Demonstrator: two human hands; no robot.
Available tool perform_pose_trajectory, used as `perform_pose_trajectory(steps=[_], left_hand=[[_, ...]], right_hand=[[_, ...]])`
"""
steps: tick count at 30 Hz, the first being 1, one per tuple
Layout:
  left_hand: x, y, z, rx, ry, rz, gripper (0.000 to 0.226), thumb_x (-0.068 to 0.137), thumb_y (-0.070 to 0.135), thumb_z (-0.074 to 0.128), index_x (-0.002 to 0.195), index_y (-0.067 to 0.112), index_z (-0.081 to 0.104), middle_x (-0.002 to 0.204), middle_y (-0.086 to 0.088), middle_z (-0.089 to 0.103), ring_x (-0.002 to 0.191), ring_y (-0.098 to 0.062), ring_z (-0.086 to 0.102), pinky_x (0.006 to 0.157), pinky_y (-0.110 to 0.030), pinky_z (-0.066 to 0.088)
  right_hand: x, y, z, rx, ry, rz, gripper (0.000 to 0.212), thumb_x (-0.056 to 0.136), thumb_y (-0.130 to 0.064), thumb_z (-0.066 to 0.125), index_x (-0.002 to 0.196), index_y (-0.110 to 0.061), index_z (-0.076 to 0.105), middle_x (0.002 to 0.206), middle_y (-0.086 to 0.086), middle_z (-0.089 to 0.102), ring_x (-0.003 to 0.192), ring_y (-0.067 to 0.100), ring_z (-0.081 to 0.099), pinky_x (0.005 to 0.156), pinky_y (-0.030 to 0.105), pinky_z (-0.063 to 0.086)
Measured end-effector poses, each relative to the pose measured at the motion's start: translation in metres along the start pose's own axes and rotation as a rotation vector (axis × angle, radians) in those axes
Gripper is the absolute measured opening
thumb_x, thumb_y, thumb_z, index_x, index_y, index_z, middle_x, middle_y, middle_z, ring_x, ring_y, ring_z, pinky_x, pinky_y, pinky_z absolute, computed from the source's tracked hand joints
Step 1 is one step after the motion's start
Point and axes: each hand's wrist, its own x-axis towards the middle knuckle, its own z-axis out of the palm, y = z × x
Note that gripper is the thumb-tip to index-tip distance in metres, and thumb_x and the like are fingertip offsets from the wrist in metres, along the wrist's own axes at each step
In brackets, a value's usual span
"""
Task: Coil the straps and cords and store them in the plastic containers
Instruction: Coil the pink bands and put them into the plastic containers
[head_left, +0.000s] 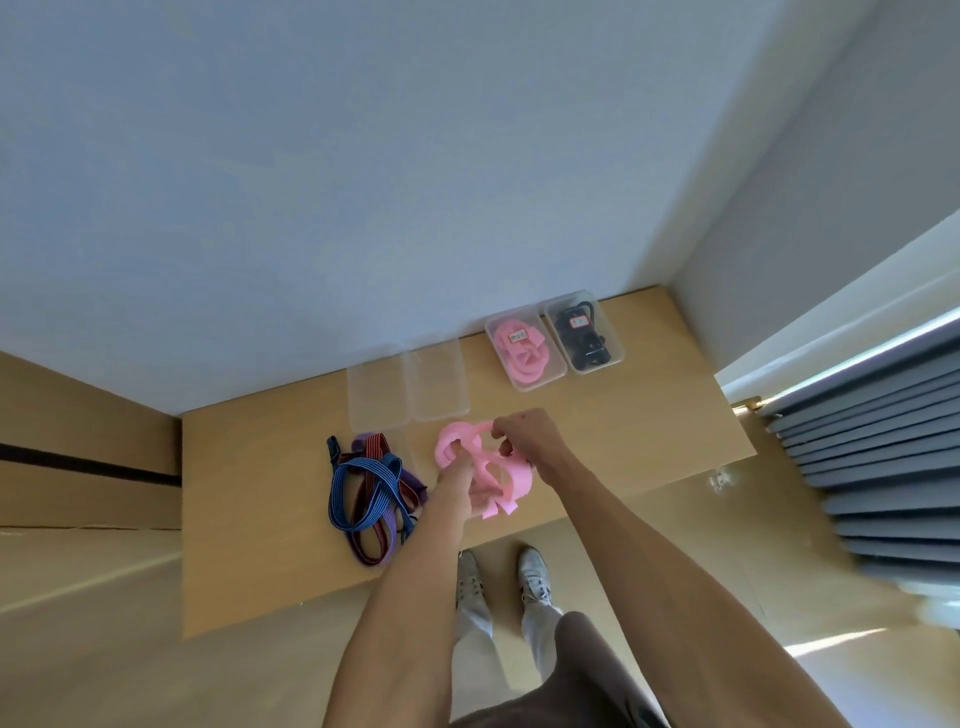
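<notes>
Pink strap (483, 462) held in loops over the table (623, 441); left hand (460, 480) and right hand (524, 436) both clamped on it, beside striped bungee cords (369, 488).

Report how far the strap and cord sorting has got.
Done: one container holds coiled pink strap, the next container holds black cord. In hand: both the left hand and right hand are coiling a pink strap. Left: the blue, red and purple straps lie loose on the table; two clear lids lie off.
</notes>
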Motion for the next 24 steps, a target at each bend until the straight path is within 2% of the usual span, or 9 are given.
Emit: perform_pose_trajectory(steps=[2, 5, 7, 9, 12, 16, 20, 24], left_hand=[[0.01, -0.004, 0.007, 0.031, 0.106, 0.023, 0.03, 0.104, 0.026, 0.051, 0.117, -0.001, 0.054, 0.095, -0.017, 0.066, 0.06, -0.027, 0.067, 0.067, -0.035, 0.058], [0.028, -0.012, 0.014, 0.143, 0.212, 0.092, 0.027, 0.1, 0.019, 0.055, 0.119, -0.001, 0.058, 0.103, -0.017, 0.071, 0.085, -0.029, 0.072, 0.084, -0.039, 0.06], [0.035, -0.017, 0.015, 0.42, 0.334, 0.213, 0.028, 0.097, 0.021, 0.059, 0.117, 0.001, 0.06, 0.104, -0.014, 0.072, 0.09, -0.028, 0.072, 0.083, -0.039, 0.06], [0.041, -0.02, 0.016, 0.797, 0.451, 0.403, 0.033, 0.098, 0.026, 0.057, 0.124, 0.006, 0.058, 0.115, -0.012, 0.067, 0.097, -0.029, 0.068, 0.078, -0.036, 0.056], [0.054, -0.023, 0.021, 1.087, 0.405, 0.633, 0.026, 0.102, 0.022, 0.049, 0.122, 0.006, 0.055, 0.125, -0.013, 0.058, 0.101, -0.03, 0.063, 0.076, -0.037, 0.051], [0.072, -0.031, 0.026, 1.407, 0.403, 0.687, 0.02, 0.101, 0.013, 0.05, 0.12, 0.007, 0.055, 0.128, -0.012, 0.054, 0.1, -0.029, 0.064, 0.075, -0.035, 0.05], [0.081, -0.031, 0.029, 1.295, 0.425, 0.696, 0.017, 0.101, 0.012, 0.05, 0.115, 0.004, 0.055, 0.12, -0.014, 0.059, 0.096, -0.03, 0.066, 0.079, -0.039, 0.056], [0.08, -0.018, 0.025, 0.978, 0.371, 0.651, 0.01, 0.096, 0.01, 0.056, 0.096, 0.005, 0.065, 0.094, -0.01, 0.069, 0.084, -0.027, 0.067, 0.07, -0.036, 0.055]], right_hand=[[0.004, 0.015, 0.001, 0.001, 0.006, 0.034, 0.009, 0.079, -0.004, 0.059, 0.072, -0.003, 0.066, 0.058, 0.009, 0.065, 0.051, 0.019, 0.054, 0.046, 0.021, 0.036], [0.014, 0.041, 0.003, -0.055, 0.111, 0.036, 0.018, 0.081, -0.004, 0.057, 0.063, -0.008, 0.058, 0.067, 0.014, 0.068, 0.055, 0.021, 0.057, 0.045, 0.021, 0.038], [0.018, 0.057, 0.003, -0.06, 0.175, 0.048, 0.023, 0.082, -0.002, 0.055, 0.06, -0.01, 0.054, 0.067, 0.015, 0.068, 0.055, 0.021, 0.06, 0.046, 0.022, 0.042], [0.021, 0.07, 0.004, -0.048, 0.199, 0.076, 0.016, 0.082, -0.001, 0.053, 0.069, -0.004, 0.061, 0.07, 0.017, 0.069, 0.057, 0.022, 0.062, 0.053, 0.025, 0.048], [0.027, 0.087, 0.005, -0.036, 0.217, 0.099, 0.018, 0.081, -0.001, 0.053, 0.087, 0.005, 0.069, 0.081, 0.022, 0.073, 0.07, 0.028, 0.066, 0.061, 0.03, 0.052], [0.034, 0.1, 0.011, -0.049, 0.22, 0.112, 0.021, 0.079, -0.003, 0.05, 0.09, 0.001, 0.068, 0.084, 0.022, 0.073, 0.08, 0.032, 0.07, 0.071, 0.036, 0.057], [0.04, 0.103, 0.017, -0.039, 0.25, 0.12, 0.022, 0.081, -0.003, 0.047, 0.088, -0.002, 0.068, 0.084, 0.021, 0.072, 0.084, 0.036, 0.071, 0.074, 0.043, 0.06], [0.039, 0.095, 0.02, -0.025, 0.25, 0.09, 0.026, 0.084, -0.003, 0.047, 0.093, -0.002, 0.071, 0.087, 0.02, 0.072, 0.083, 0.037, 0.071, 0.075, 0.046, 0.06]])
